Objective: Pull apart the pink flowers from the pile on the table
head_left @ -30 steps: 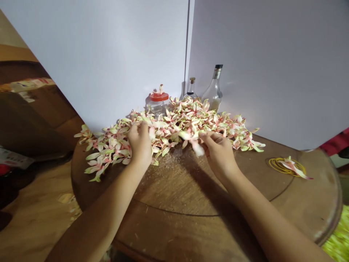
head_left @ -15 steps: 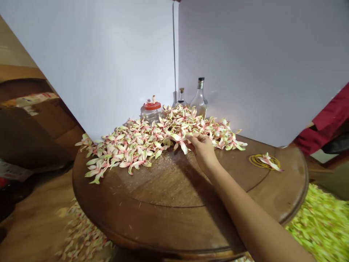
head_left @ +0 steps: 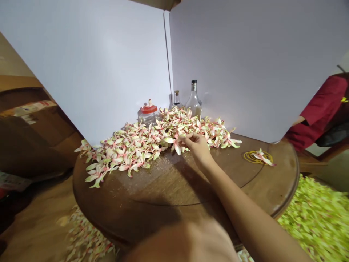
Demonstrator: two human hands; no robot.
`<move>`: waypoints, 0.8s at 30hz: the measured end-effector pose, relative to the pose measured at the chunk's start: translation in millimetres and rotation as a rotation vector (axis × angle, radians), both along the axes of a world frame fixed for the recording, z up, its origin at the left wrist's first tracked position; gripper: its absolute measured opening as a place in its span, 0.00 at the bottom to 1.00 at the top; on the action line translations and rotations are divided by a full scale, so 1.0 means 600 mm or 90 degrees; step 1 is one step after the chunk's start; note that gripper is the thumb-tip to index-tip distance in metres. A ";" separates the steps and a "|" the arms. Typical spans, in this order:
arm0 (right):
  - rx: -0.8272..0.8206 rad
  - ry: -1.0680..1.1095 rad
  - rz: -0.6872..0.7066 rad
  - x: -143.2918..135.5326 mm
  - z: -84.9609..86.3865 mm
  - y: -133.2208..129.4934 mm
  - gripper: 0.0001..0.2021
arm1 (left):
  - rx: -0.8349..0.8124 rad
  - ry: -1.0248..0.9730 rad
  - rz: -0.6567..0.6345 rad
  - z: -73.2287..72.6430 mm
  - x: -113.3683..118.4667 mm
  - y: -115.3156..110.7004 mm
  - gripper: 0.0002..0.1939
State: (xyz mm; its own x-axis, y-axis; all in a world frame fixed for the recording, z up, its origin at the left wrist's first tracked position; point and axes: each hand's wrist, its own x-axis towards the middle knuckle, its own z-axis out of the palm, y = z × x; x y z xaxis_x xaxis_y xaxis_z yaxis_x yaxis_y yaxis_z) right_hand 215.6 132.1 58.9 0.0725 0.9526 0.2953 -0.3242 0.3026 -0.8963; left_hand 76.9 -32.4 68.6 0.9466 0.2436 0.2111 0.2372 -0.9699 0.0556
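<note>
My right hand (head_left: 198, 148) reaches over the round wooden table (head_left: 152, 196). Thumb and fingers are closed in a pinch on a flower (head_left: 176, 145) with pale, pink-tinged petals, at the front edge of the flower heap (head_left: 136, 145). The heap spreads across the back of the table, many similar flowers piled together. Low in the picture my left hand (head_left: 188, 240) shows as a large blur; its fingers cannot be made out.
Behind the heap stand a red-lidded jar (head_left: 148, 113), a small corked bottle (head_left: 176, 99) and a taller clear bottle (head_left: 194, 100). Yellow bands (head_left: 248, 157) lie right under a single flower. Green petals (head_left: 316, 218) cover the lower right. A person's red sleeve (head_left: 324, 98) shows at right.
My left hand has come into view from below, blurred. My right hand still pinches the flower by the heap. The whole view has shifted slightly.
</note>
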 end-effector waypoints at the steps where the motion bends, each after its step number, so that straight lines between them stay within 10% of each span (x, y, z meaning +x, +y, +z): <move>1: 0.002 -0.012 0.005 -0.001 0.000 0.000 0.13 | 0.007 -0.049 0.048 0.013 -0.012 0.045 0.12; 4: 0.003 -0.035 0.026 -0.008 -0.003 -0.003 0.14 | 0.040 -0.419 0.276 0.028 -0.040 0.181 0.07; 8: -0.020 -0.046 0.079 -0.018 -0.012 -0.007 0.14 | -0.013 -0.508 0.313 -0.004 -0.060 0.277 0.09; 24: 0.026 -0.136 0.104 -0.026 -0.008 -0.016 0.08 | -0.367 -0.669 0.302 -0.035 -0.085 0.289 0.03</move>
State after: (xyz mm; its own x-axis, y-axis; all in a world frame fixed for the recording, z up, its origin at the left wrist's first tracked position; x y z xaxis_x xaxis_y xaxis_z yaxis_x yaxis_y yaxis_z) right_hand 199.9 122.4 53.8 -0.1491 0.9335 0.3263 -0.1766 0.2995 -0.9376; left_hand 26.1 141.0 47.9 0.1868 0.8135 0.5508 0.1382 -0.5769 0.8051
